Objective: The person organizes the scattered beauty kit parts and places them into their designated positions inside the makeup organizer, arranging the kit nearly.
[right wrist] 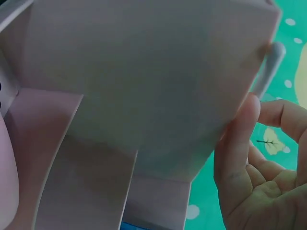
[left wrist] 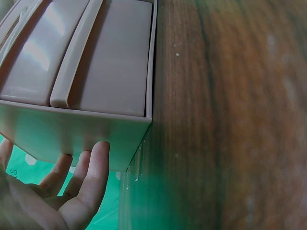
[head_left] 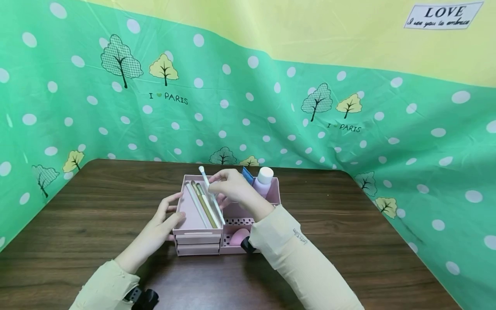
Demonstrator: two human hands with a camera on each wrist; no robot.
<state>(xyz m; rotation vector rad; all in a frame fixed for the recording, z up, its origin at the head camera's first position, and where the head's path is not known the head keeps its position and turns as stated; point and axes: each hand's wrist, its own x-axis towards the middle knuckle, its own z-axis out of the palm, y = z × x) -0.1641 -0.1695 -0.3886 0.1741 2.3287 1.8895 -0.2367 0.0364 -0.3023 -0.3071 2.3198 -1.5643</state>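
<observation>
A pink desktop organizer (head_left: 197, 249) with drawers stands on the table. My right hand (head_left: 232, 187) pinches a slim white makeup brush (head_left: 203, 173) between thumb and fingertips, over the organizer's top tray; the brush slants, its pale rounded end up. In the right wrist view that rounded end (right wrist: 273, 62) shows past the organizer's wall, just beyond the fingertips. Several other slim brushes (head_left: 197, 206), white and olive-gold, lie side by side in the tray. My left hand (head_left: 159, 226) rests against the organizer's left side, and its fingertips touch the side wall in the left wrist view.
A lilac bottle (head_left: 264, 181) with a white cap and a blue flat item (head_left: 247, 175) stand in the organizer's back right compartment. A pink sponge (head_left: 239, 237) sits in the front right one. Behind the wooden table (head_left: 329, 215) hangs a green dotted cloth (head_left: 248, 116).
</observation>
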